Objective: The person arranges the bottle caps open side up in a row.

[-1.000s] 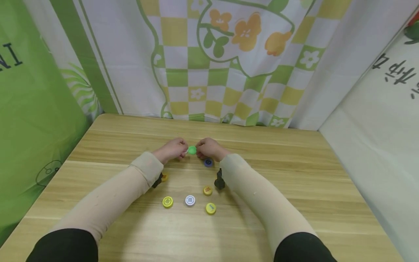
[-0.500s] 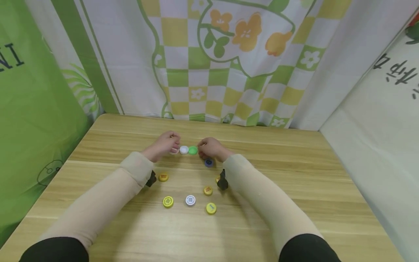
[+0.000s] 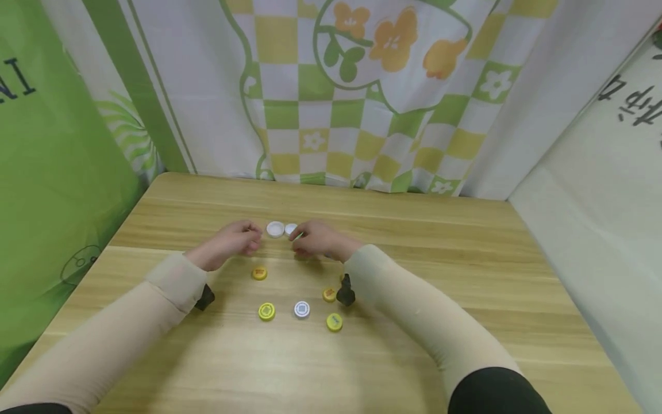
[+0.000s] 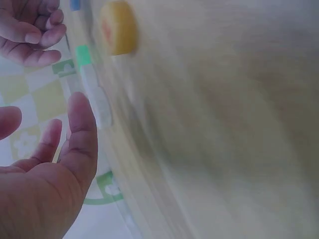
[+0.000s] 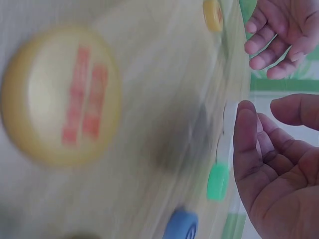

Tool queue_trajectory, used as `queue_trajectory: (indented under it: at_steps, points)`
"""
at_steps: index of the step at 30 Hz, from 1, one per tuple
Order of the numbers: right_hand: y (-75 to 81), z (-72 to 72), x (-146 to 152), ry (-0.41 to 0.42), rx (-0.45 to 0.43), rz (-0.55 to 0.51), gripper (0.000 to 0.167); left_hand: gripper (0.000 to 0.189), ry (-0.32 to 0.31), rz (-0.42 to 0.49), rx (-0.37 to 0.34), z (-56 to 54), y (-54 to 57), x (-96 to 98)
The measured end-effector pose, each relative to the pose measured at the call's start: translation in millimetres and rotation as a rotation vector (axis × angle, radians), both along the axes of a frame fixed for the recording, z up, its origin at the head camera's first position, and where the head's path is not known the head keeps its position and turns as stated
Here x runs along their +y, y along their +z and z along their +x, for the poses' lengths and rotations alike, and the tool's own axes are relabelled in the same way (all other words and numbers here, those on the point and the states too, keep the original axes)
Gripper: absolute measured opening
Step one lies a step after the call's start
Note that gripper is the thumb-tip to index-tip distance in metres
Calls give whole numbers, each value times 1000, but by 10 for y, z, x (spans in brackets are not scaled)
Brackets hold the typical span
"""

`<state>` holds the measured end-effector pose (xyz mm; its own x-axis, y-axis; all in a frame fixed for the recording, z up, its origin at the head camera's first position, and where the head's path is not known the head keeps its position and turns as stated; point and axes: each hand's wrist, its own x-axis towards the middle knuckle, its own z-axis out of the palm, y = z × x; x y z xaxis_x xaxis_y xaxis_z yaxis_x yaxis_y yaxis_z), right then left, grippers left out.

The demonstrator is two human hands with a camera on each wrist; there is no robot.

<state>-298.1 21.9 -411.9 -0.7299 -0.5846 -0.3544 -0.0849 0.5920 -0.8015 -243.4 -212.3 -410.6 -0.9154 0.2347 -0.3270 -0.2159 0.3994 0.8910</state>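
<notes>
Two white bottle caps lie side by side near the back of the table, hollow side up. A green bottle cap continues their row; my right hand mostly covers it in the head view. That right hand hovers by the row, fingers loosely bent, and the right wrist view shows a gap between its thumb and fingers. Left of the row, my left hand is held in the air, its fingers relaxed and holding nothing. A blue bottle cap sits near the green one, hidden behind the right hand from above.
Nearer me lie several yellow caps, among them one at left, one at front left and one at front right. A white printed cap sits between them. A patterned curtain hangs behind the wooden table.
My left hand has let go of the white caps and drawn back to the left. My right hand has shifted left over the green cap. The head view has tilted slightly down.
</notes>
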Motion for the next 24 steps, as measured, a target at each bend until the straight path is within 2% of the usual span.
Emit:
queue_trajectory:
  at_steps: [5,12,17,24]
  points:
    - [-40,110,-112,41,-11,-22,29,36,-22,9,1,137,-54,-66]
    - [-110,260,-227,129,-11,26,26,35,-16,-2,-44,297,-123,-67]
    - [-140,313,-287,160,34,44,26,30,-8,-7,-37,374,-125,-47]
    - [-174,382,-351,174,4,23,28,30,6,13,-63,434,-165,-12]
